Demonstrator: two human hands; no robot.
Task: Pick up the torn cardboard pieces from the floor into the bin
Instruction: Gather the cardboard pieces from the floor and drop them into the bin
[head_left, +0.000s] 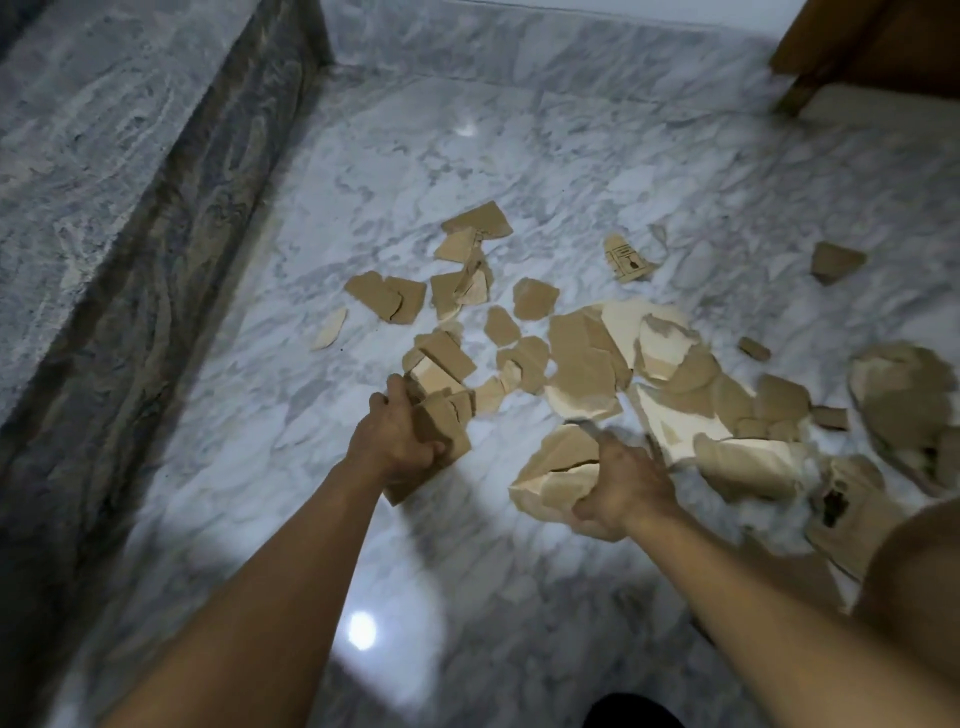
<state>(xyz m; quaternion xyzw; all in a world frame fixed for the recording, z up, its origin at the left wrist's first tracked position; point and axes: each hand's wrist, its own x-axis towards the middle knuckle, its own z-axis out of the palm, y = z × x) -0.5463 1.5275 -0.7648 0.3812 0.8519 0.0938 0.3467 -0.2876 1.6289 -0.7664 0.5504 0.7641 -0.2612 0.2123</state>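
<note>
Both hands grip torn cardboard above the marble floor (260, 291): left hand (397, 434) fingers curled round a brown stack (441, 441), right hand (621, 491) clutching pale pieces (558, 470).

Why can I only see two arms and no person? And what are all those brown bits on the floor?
The camera sits on the person's head and looks down, so you only see their arms. The brown bits are torn cardboard pieces scattered on the marble floor. The left hand grips a small cardboard stack. The right hand grips bigger torn scraps. One printed piece has black marks on it. No bin shows in this picture.
</note>
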